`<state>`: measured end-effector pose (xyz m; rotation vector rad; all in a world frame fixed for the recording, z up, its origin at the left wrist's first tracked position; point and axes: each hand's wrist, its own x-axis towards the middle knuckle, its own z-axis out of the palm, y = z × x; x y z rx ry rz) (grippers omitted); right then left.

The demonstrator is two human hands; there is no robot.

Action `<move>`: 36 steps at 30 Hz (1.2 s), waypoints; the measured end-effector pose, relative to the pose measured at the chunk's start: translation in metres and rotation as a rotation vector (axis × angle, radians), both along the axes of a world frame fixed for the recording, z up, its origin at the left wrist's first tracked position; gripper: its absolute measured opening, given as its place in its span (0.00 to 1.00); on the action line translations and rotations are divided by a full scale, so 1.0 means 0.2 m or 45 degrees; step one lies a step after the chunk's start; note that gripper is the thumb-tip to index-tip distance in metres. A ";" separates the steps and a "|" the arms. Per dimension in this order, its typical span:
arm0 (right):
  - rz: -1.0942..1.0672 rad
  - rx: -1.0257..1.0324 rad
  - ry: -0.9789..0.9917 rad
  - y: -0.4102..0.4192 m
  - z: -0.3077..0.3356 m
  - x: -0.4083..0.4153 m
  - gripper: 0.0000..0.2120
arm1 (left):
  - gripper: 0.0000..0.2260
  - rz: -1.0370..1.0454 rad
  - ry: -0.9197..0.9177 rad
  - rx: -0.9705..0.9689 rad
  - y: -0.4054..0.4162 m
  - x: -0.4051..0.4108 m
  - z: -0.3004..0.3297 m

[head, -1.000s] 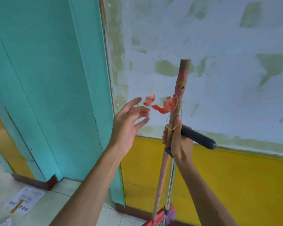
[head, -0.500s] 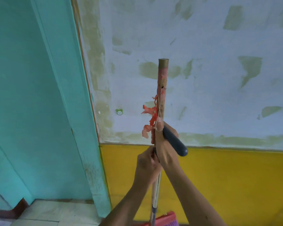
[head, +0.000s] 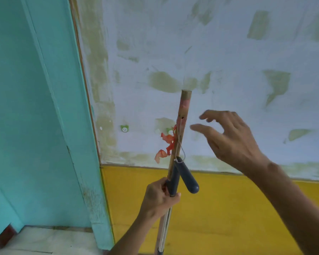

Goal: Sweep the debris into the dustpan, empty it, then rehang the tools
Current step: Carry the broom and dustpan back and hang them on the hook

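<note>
My left hand grips two upright handles together: the wooden broom stick with red ribbon scraps and a thin string loop, and the metal dustpan pole with its dark blue grip. My right hand hovers to the right of the broom stick, fingers spread, holding nothing. Two small green smiley hooks are stuck on the wall: the left green hook and the right green hook, the latter partly behind the ribbon. The broom head and dustpan are out of view.
A teal door frame stands on the left. The wall is patchy white above and yellow below. A pale tiled floor shows at the bottom left.
My right hand has let go of the handles and moved up to the right, open. My left hand now holds both handles alone. The view shifted right, showing a second wall hook.
</note>
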<state>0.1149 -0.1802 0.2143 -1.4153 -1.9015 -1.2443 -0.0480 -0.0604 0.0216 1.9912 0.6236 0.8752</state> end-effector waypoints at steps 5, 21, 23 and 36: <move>0.389 -0.298 -0.812 0.16 0.06 -0.01 0.08 | 0.11 0.011 0.018 0.090 -0.01 0.05 -0.08; 0.869 -0.860 1.237 0.22 0.20 -0.02 0.12 | 0.15 -0.022 0.124 0.038 0.11 0.08 -0.07; 0.844 -0.797 1.180 0.21 0.22 -0.02 0.12 | 0.13 -0.037 0.139 -0.005 0.13 0.08 -0.09; 0.939 -0.464 2.001 0.33 0.17 0.00 0.11 | 0.16 -0.134 0.316 -0.249 0.15 0.17 -0.22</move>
